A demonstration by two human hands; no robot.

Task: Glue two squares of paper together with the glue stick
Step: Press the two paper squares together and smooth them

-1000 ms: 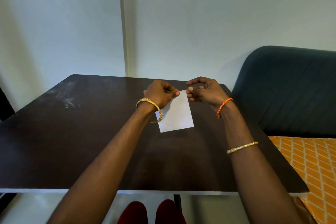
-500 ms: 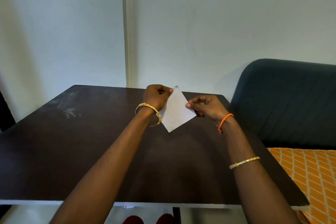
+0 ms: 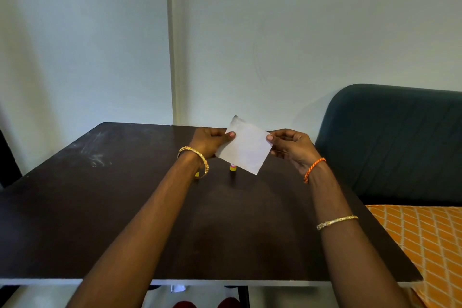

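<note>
Both hands are holding a white paper (image 3: 245,149) up above the far part of the dark bench (image 3: 100,207). The left hand (image 3: 210,142) is pinching the paper's left edge with the thumb on its near face, and the right hand (image 3: 291,147) is pinching the right edge between thumb and curled fingers. The sheet is tilting, one corner pointing up over the far bench edge and another pointing down toward the top. Whether it is one sheet or two pressed together cannot be told.

Just under the paper's lower edge a small yellow glue stick (image 3: 233,167) is standing upright on the bench, its top part hiding behind the paper. A second scrap of yellow is peeking out by the left wrist's gold bangle (image 3: 197,157), too covered to identify.

A dark green chair back (image 3: 390,142) is standing close off the bench's right side, with an orange patterned fabric (image 3: 425,237) lying below it. A pale wall is rising right behind the far edge. The near edge is running across the bottom of the view, with the forearms crossing it. The left half of the bench is lying bare apart from faint pale smudges (image 3: 95,150).
</note>
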